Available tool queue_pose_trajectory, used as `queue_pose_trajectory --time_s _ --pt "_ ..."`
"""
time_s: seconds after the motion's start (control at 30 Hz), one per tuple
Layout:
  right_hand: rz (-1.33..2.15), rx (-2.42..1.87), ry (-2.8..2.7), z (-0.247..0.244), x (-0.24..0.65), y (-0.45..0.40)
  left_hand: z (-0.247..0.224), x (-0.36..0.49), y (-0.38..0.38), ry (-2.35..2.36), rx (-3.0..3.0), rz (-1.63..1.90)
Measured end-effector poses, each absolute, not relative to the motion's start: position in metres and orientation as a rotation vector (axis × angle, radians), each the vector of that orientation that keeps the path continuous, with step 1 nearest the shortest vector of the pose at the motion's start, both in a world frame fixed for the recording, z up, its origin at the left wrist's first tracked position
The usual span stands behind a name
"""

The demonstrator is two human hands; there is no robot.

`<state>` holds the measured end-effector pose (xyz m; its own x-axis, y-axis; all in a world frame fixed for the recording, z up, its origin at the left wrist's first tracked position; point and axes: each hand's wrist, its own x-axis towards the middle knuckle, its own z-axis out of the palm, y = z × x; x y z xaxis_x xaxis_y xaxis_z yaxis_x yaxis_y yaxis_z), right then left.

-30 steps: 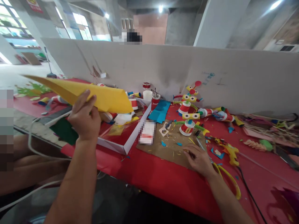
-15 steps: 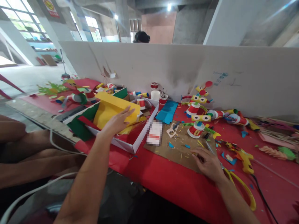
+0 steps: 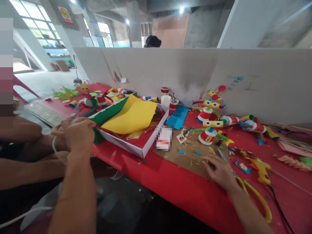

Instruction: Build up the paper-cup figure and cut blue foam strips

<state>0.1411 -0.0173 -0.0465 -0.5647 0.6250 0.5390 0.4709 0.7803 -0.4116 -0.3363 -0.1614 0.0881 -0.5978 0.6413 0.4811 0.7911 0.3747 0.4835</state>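
All visible fingers of your right hand (image 3: 219, 174) curl in over the cardboard (image 3: 179, 158), whether gripping you cannot tell; likewise your left hand (image 3: 79, 135). Near the left fingers, toward two o'clock, the yellow sheet (image 3: 131, 115) lies across the white box (image 3: 126, 146).

- Along the red front strip of the bench (image 3: 175, 177), a low path is running between the left hand (image 3: 76, 135) and the right hand (image 3: 218, 172).
- The white box (image 3: 149, 144) is raising its walls left of the brown board (image 3: 179, 161); a yellow sheet (image 3: 131, 115) is covering much of its opening.
- A cup figure (image 3: 207, 136) is standing beyond the right hand, blocking the way straight back.
- Yellow scissor handles (image 3: 263, 200) and a glue gun (image 3: 263, 172) are crowding the right side.
- A tall partition (image 3: 151, 70) is closing off the back.
- Another person's limbs (image 3: 31, 169) are hemming in the left hand.
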Motion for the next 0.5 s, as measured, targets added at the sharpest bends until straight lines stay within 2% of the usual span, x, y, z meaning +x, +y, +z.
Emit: queue_pose_trajectory --time_s 0.1,0.2,0.3,0.37,0.5 --pt "0.287 -0.814 -2.270 -0.045 0.141 -0.018 0.102 -0.321 -0.163 -2.357 -0.854 -0.821" --pt "0.280 -0.821 -2.266 -0.046 0.142 -0.017 0.110 -0.294 -0.165 -2.354 -0.733 -1.012" --pt "0.276 -0.817 -2.268 -0.047 0.142 -0.016 0.105 -0.259 -0.160 -2.085 -0.683 -1.419" --pt "0.277 -0.809 -2.273 -0.047 0.142 -0.016 0.096 -0.234 -0.150 -1.915 -0.616 -1.877" --pt "0.287 -0.820 -2.260 -0.044 0.141 -0.017 0.075 -0.180 -0.128 -1.873 -0.861 -2.648"
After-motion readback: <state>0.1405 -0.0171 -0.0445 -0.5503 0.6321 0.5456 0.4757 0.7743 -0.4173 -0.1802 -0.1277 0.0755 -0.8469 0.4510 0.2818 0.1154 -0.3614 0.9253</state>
